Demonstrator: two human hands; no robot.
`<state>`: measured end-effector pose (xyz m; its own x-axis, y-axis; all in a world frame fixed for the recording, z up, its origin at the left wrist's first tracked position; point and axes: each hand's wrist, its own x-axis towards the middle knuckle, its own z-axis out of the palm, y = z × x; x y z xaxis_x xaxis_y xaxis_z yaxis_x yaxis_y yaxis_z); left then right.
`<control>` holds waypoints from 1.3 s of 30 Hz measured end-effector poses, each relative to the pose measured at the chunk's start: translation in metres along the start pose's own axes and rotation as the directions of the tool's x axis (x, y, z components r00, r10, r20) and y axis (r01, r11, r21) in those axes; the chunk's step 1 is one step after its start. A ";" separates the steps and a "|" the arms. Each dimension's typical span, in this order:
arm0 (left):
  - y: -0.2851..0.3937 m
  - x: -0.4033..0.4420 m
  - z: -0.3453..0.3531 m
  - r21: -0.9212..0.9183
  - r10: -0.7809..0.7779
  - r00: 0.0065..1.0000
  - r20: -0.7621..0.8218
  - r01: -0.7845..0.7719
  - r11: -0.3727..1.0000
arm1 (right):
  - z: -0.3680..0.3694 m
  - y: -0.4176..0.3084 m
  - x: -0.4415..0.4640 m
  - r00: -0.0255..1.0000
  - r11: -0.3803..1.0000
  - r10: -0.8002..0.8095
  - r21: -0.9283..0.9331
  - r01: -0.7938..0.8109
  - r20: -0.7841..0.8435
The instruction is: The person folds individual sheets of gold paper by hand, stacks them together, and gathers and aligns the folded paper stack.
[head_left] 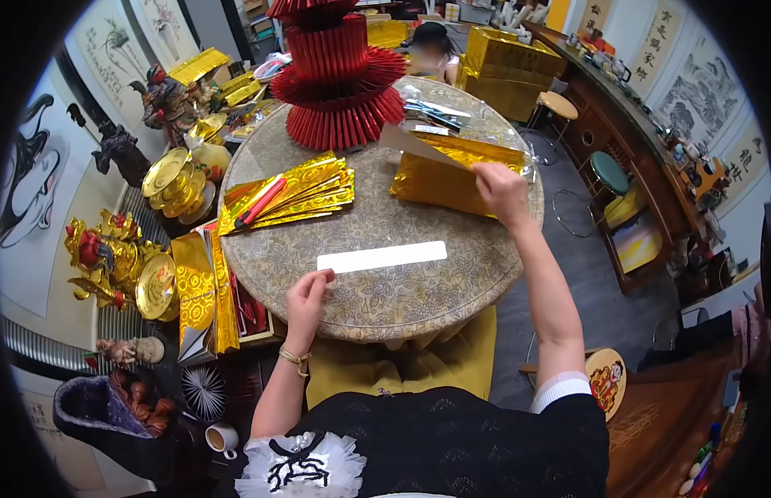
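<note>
A white strip (382, 256) lies flat on the round patterned table (402, 303). My left hand (306, 300) is pinched at the strip's left end, its fingertips at the corner. My right hand (503, 192) is closed on the corner of a thin sheet (414, 144), pale on the side that shows and raised at an angle. Beneath and behind that sheet stands a stack of gold foil paper (439, 184). Fanned gold foil strips (306, 192) lie on the table's left side, with a red cutter (261, 202) on top.
A tall red pleated paper piece (340, 83) stands at the table's back. Beyond the table sits another person (433, 54), near large gold boxes (510, 70). Gold ornaments (165, 178) and folded gold sheets (198, 290) are at the left. Stools (608, 174) stand right.
</note>
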<state>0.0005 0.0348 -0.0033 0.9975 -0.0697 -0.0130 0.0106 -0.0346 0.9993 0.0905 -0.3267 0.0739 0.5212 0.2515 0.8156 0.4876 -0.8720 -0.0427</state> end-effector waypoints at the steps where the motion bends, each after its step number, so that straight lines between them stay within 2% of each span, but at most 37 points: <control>1: 0.003 0.003 -0.002 -0.001 -0.002 1.000 -0.012 0.002 1.000 | -0.009 -0.020 0.002 0.995 0.993 -0.102 0.060 0.102 0.001; 2: 0.007 0.010 -0.003 -0.288 -0.125 0.984 0.126 0.157 0.945 | -0.009 -0.033 -0.006 0.974 0.977 -0.211 0.057 0.207 0.077; 3: 0.010 0.019 -0.003 -0.525 -0.193 0.937 0.290 0.325 0.787 | -0.014 -0.057 -0.011 0.955 0.954 -0.277 0.149 0.260 0.106; 4: 0.013 0.028 -0.005 -0.555 -0.203 0.902 0.381 0.399 0.730 | -0.020 -0.073 -0.031 0.916 0.958 -0.267 0.184 0.219 0.300; 5: 0.012 0.036 -0.006 -0.560 -0.199 0.903 0.381 0.396 0.728 | -0.012 -0.088 -0.041 0.926 0.911 -0.347 0.289 0.294 0.152; 6: 0.009 0.044 -0.007 -0.547 -0.199 0.899 0.390 0.400 0.736 | -0.011 -0.100 -0.054 0.916 0.890 -0.367 0.348 0.294 0.164; 7: 0.008 0.051 -0.006 -0.532 -0.199 0.894 0.401 0.404 0.744 | -0.015 -0.112 -0.062 0.904 0.891 -0.352 0.384 0.243 0.245; 9: 0.013 0.056 0.000 -0.472 -0.187 0.922 0.338 0.338 0.814 | -0.009 -0.121 -0.081 0.863 0.884 -0.368 0.419 0.208 0.346; 10: 0.008 0.059 0.000 -0.322 -0.097 0.957 0.273 0.186 0.928 | -0.005 -0.121 -0.086 0.864 0.886 -0.362 0.418 0.201 0.350; 11: -0.001 0.063 -0.002 -0.151 0.004 0.974 0.225 0.031 0.988 | -0.002 -0.122 -0.092 0.891 0.858 -0.330 0.493 0.145 0.313; 12: -0.010 0.065 -0.004 -0.110 -0.049 0.988 0.149 0.066 0.992 | -0.002 -0.124 -0.098 0.912 0.818 -0.296 0.569 0.089 0.283; 13: -0.011 0.066 -0.004 -0.112 -0.073 0.987 0.143 0.089 0.990 | -0.005 -0.122 -0.101 0.903 0.818 -0.128 0.559 -0.137 0.409; 14: -0.011 0.068 -0.006 -0.056 -0.105 0.984 0.142 0.114 0.992 | -0.009 -0.118 -0.103 0.845 0.776 0.037 0.518 -0.361 0.534; 15: -0.009 0.070 -0.007 0.000 -0.128 0.982 0.141 0.129 0.992 | -0.016 -0.114 -0.096 0.740 0.704 0.337 0.366 -0.609 0.583; 16: -0.008 0.069 -0.006 0.000 -0.140 0.980 0.139 0.142 0.990 | -0.006 -0.095 -0.098 0.792 0.769 0.455 0.268 -0.580 0.407; 18: -0.001 0.070 -0.004 -0.089 0.013 0.993 0.120 -0.003 0.996 | -0.013 -0.076 -0.079 0.678 0.600 0.690 0.326 -0.731 0.252; 19: 0.004 0.069 -0.004 -0.089 0.013 0.993 0.121 -0.002 0.996 | -0.016 -0.072 -0.070 0.562 0.418 0.757 0.414 -0.809 0.333; 21: 0.014 0.067 -0.005 -0.241 0.092 0.989 0.111 -0.063 0.969 | -0.019 -0.063 -0.055 0.373 0.056 0.714 0.482 -0.874 0.593; 22: 0.019 0.069 -0.009 -0.221 0.134 0.980 0.146 -0.100 0.970 | -0.021 -0.067 -0.044 0.340 0.029 0.701 0.452 -0.892 0.627; 23: 0.027 0.070 -0.013 -0.219 0.136 0.980 0.146 -0.102 0.970 | -0.017 -0.063 -0.040 0.342 0.028 0.701 0.455 -0.890 0.626; 26: 0.048 0.079 -0.023 -0.197 0.354 0.926 0.133 -0.325 0.925 | -0.004 -0.040 -0.025 0.498 -0.064 0.476 0.593 -0.802 0.725; 27: 0.054 0.085 -0.032 -0.184 0.335 0.935 0.116 -0.312 0.932 | -0.012 -0.048 -0.013 0.612 -0.079 0.434 0.704 -0.706 0.662; 29: 0.085 0.076 -0.042 -0.123 0.486 0.858 0.164 -0.471 0.873 | -0.028 -0.050 0.009 0.840 0.248 0.302 0.814 -0.525 0.450; 30: 0.098 0.069 -0.047 -0.008 0.580 0.785 0.217 -0.593 0.805 | -0.038 -0.051 0.013 0.893 0.384 0.232 0.807 -0.448 0.386; 31: 0.105 0.062 -0.053 0.101 0.653 0.702 0.283 -0.699 0.708 | -0.052 -0.055 0.013 0.847 0.406 0.231 0.743 -0.531 0.479; 33: 0.092 0.036 -0.062 0.205 0.550 0.740 0.386 -0.651 0.731 | -0.045 -0.056 -0.014 0.907 0.530 0.117 0.747 -0.402 0.405; 34: 0.080 0.021 -0.060 0.252 0.509 0.749 0.424 -0.637 0.729 | -0.041 -0.056 -0.037 0.889 0.607 0.090 0.682 -0.407 0.450; 35: 0.061 0.009 -0.063 0.387 0.463 0.739 0.489 -0.659 0.645 | -0.037 -0.056 -0.058 0.868 0.682 0.066 0.613 -0.399 0.492; 36: 0.043 -0.003 -0.065 0.466 0.384 0.780 0.494 -0.610 0.641 | -0.035 -0.062 -0.076 0.827 0.706 0.079 0.555 -0.441 0.557; 37: 0.026 -0.015 -0.065 0.491 0.301 0.837 0.457 -0.519 0.700 | -0.033 -0.068 -0.093 0.778 0.726 0.094 0.492 -0.481 0.622; 39: 0.010 -0.031 -0.062 0.483 0.143 0.882 0.449 -0.375 0.791 | -0.033 -0.071 -0.109 0.717 0.739 0.104 0.429 -0.520 0.689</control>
<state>-0.0255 0.0988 0.0096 0.8495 -0.5145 0.1167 -0.3994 -0.4827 0.7795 -0.0240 -0.3058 0.0074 0.9072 0.3788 0.1829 0.3901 -0.5948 -0.7029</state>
